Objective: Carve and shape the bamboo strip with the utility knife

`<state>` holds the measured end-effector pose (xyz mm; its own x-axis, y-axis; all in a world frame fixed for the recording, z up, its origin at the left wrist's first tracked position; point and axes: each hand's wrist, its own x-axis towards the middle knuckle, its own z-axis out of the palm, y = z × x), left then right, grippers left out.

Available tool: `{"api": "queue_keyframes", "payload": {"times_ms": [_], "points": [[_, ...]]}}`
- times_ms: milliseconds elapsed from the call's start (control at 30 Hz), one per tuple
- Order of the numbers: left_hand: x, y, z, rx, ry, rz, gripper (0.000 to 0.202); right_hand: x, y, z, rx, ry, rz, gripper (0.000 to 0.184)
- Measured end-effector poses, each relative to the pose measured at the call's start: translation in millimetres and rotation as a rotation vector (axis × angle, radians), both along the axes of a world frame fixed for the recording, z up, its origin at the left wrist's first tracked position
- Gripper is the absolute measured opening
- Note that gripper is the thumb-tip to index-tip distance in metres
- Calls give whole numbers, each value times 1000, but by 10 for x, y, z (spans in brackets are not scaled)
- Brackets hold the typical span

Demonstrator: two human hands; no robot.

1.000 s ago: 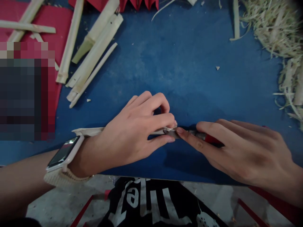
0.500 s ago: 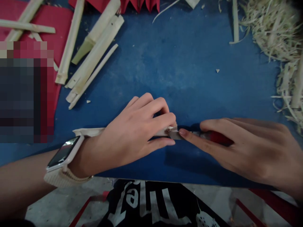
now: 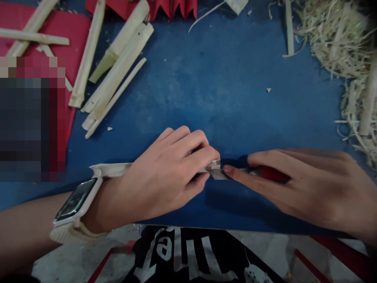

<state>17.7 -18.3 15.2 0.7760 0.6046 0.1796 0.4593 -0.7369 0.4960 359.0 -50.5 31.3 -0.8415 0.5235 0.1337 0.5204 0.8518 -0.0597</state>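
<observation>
My left hand (image 3: 173,169) is closed over a pale split bamboo piece (image 3: 113,169) lying lengthwise near the table's front edge. The piece's left end sticks out above my watch, its right end just past my fingers; the middle is hidden under the hand. My right hand (image 3: 312,188) grips a knife with a red handle (image 3: 273,174). Its index finger stretches forward along the metal blade (image 3: 220,174). The blade's tip lies against or beside the right end of the bamboo, close to my left thumb; exact contact is hard to make out.
Several bamboo pieces (image 3: 118,74) lie at the upper left, some on a red sheet (image 3: 78,29). Folded red paper (image 3: 176,8) is at the back. A heap of pale shavings (image 3: 338,43) covers the right side of the blue table (image 3: 235,98). A blurred block masks the left edge.
My left thumb has drawn in towards the bamboo, and the hand sits slightly lower. The blade has shifted a little lower, showing more of its flat. More of the bamboo's two ends shows.
</observation>
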Motion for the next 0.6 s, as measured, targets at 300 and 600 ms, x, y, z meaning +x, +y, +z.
{"api": "queue_keyframes", "payload": {"times_ms": [300, 600], "points": [[6, 4, 21, -45, -8, 0, 18, -135, -53, 2, -15, 87, -102, 43], [2, 6, -25, -26, -15, -22, 16, 60, -115, 8, 136, -13, -86, 43]]}}
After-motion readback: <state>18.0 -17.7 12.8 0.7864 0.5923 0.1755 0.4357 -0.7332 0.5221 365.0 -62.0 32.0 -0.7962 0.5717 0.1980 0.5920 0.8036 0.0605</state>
